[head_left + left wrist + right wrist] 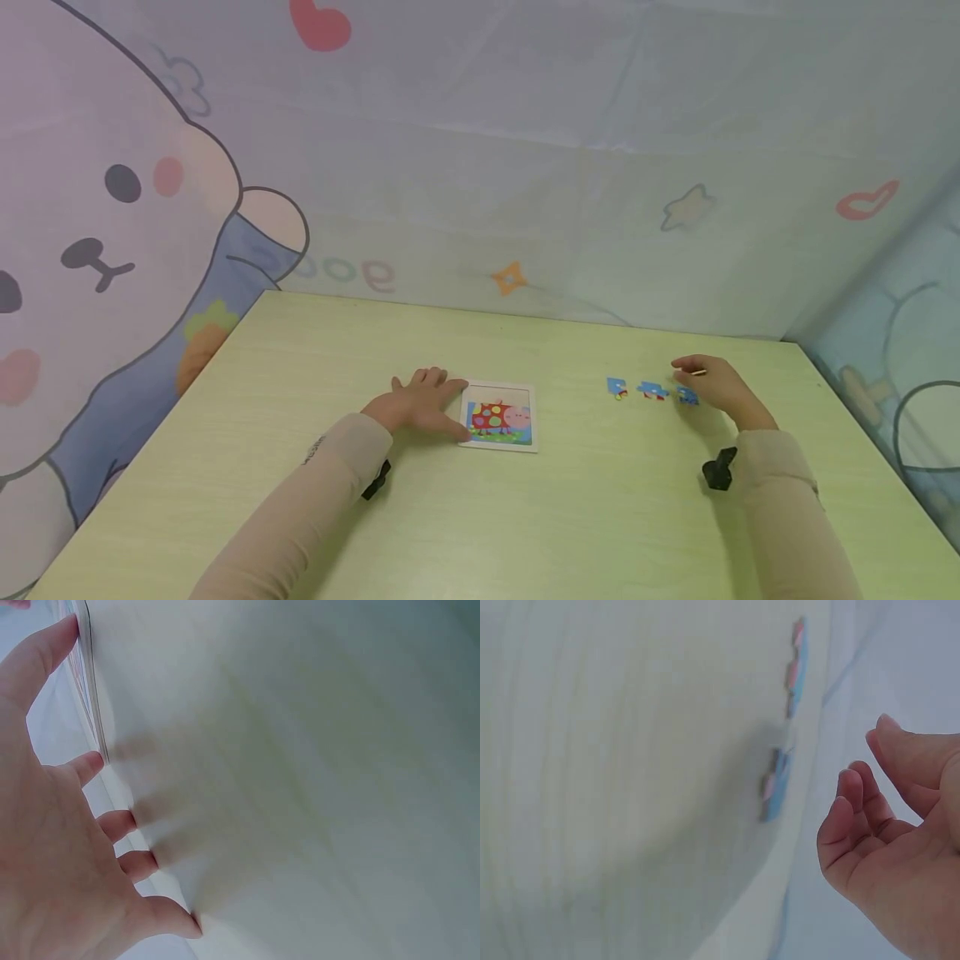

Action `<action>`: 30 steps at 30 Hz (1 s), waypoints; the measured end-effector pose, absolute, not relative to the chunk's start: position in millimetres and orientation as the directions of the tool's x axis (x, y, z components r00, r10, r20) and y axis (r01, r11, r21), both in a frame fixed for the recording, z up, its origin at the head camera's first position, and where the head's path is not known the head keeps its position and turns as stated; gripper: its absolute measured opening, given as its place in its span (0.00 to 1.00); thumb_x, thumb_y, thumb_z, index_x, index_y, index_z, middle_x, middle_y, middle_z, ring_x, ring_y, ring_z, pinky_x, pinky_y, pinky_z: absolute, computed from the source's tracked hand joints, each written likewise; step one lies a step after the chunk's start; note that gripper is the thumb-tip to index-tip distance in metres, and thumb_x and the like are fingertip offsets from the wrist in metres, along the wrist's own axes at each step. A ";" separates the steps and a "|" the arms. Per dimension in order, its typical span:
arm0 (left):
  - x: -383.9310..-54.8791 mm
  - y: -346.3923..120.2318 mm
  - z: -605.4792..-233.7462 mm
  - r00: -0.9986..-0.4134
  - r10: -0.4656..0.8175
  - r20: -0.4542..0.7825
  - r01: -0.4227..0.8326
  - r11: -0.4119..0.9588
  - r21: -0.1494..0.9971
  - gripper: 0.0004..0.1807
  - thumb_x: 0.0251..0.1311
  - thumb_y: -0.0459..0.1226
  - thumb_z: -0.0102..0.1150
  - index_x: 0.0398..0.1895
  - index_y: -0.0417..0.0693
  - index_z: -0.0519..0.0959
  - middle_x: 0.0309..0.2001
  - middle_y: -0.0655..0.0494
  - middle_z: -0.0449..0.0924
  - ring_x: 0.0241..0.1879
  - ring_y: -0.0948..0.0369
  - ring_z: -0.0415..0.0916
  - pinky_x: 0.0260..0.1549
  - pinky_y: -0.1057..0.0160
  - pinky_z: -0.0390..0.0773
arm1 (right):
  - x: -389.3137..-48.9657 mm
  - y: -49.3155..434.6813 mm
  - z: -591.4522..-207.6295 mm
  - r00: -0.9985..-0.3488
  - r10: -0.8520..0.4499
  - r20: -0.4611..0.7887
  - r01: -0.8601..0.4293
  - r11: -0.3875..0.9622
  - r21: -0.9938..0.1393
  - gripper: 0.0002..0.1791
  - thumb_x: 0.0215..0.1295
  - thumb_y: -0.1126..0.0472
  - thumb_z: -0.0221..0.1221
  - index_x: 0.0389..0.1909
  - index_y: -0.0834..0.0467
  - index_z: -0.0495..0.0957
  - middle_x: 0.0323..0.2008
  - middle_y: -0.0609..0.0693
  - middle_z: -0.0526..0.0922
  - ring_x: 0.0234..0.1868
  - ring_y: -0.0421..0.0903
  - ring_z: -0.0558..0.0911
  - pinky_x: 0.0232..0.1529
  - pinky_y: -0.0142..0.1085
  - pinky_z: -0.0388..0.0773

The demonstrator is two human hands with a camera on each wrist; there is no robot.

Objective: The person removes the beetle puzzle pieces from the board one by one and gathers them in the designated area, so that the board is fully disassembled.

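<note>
1. We see the left hand with its fingers spread and not closed round anything; its thumb and index finger touch the left edge of a square puzzle tray.
2. We find that pale-rimmed tray flat on the desk, between the left hand and the loose pieces. A ladybug picture, red with coloured dots and a pink face, fills its lower part, while the upper strip shows bare backing.
3. To the right of the tray, and apart from it, we count three blue pieces in a row: the left piece, the middle piece and the right piece. We see small gaps between them.
4. We see the right hand raised over the desk just beside the right piece, its fingers loosely bent and released.
5. Both arms wear pale sleeves, and we notice a black device at each wrist.
6. Behind the desk we have a light cloth printed with a large cartoon animal, a red heart and an orange star.
</note>
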State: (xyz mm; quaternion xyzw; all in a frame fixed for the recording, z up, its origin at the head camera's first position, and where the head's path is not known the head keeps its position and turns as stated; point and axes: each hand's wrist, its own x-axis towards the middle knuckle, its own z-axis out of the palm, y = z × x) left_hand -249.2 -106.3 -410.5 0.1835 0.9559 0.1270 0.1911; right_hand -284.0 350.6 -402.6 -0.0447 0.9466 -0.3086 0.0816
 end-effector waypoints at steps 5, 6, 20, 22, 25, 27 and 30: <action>-248.2 -107.0 -409.7 -0.860 0.400 -0.318 0.302 0.900 0.316 0.48 0.52 0.61 0.62 0.74 0.58 0.57 0.74 0.45 0.48 0.73 0.44 0.42 0.61 0.25 0.40 | -282.5 332.7 -391.4 -0.979 -0.194 -0.064 -0.117 0.791 -0.601 0.25 0.74 0.56 0.50 0.63 0.70 0.67 0.57 0.71 0.70 0.56 0.68 0.71 0.53 0.57 0.72; -248.0 -107.2 -409.5 -0.859 0.400 -0.318 0.301 0.899 0.317 0.48 0.52 0.61 0.61 0.74 0.58 0.57 0.74 0.45 0.48 0.73 0.43 0.42 0.61 0.25 0.40 | -282.0 328.7 -389.1 -0.977 -0.207 -0.048 -0.137 0.787 -0.602 0.25 0.74 0.56 0.50 0.62 0.70 0.67 0.57 0.71 0.70 0.55 0.67 0.72 0.53 0.57 0.72; -247.5 -107.2 -408.4 -0.860 0.399 -0.317 0.297 0.898 0.325 0.49 0.51 0.62 0.62 0.74 0.58 0.57 0.74 0.45 0.49 0.73 0.44 0.43 0.61 0.25 0.40 | -275.4 268.2 -368.8 -0.937 -0.346 0.054 -0.295 0.697 -0.653 0.25 0.70 0.57 0.56 0.62 0.68 0.69 0.55 0.66 0.73 0.51 0.59 0.75 0.51 0.50 0.73; -247.5 -107.1 -408.1 -0.860 0.399 -0.316 0.297 0.898 0.325 0.49 0.51 0.62 0.62 0.74 0.57 0.57 0.74 0.45 0.49 0.73 0.44 0.43 0.61 0.25 0.41 | -273.9 258.5 -366.5 -0.933 -0.357 0.051 -0.298 0.685 -0.665 0.25 0.70 0.56 0.56 0.62 0.66 0.70 0.56 0.64 0.73 0.52 0.58 0.75 0.51 0.49 0.73; -247.2 -106.8 -407.1 -0.860 0.399 -0.318 0.298 0.898 0.323 0.48 0.51 0.62 0.62 0.74 0.58 0.57 0.74 0.45 0.49 0.73 0.44 0.43 0.61 0.25 0.40 | -271.3 243.3 -363.8 -0.924 -0.379 0.044 -0.308 0.672 -0.673 0.26 0.69 0.55 0.57 0.62 0.64 0.70 0.57 0.63 0.72 0.53 0.57 0.75 0.49 0.47 0.74; -247.1 -106.7 -406.8 -0.860 0.400 -0.317 0.298 0.898 0.323 0.48 0.51 0.62 0.62 0.74 0.58 0.57 0.74 0.45 0.48 0.73 0.43 0.43 0.61 0.25 0.40 | -269.8 233.2 -362.1 -0.916 -0.398 0.045 -0.321 0.662 -0.677 0.25 0.69 0.55 0.58 0.62 0.63 0.70 0.57 0.62 0.72 0.53 0.56 0.75 0.48 0.47 0.75; -246.9 -106.6 -406.2 -0.859 0.401 -0.317 0.299 0.897 0.326 0.48 0.51 0.62 0.62 0.74 0.58 0.57 0.74 0.45 0.48 0.73 0.43 0.42 0.60 0.25 0.40 | -267.4 216.8 -360.4 -0.897 -0.437 0.069 -0.367 0.648 -0.667 0.24 0.68 0.56 0.59 0.61 0.63 0.71 0.56 0.62 0.73 0.51 0.56 0.76 0.48 0.46 0.75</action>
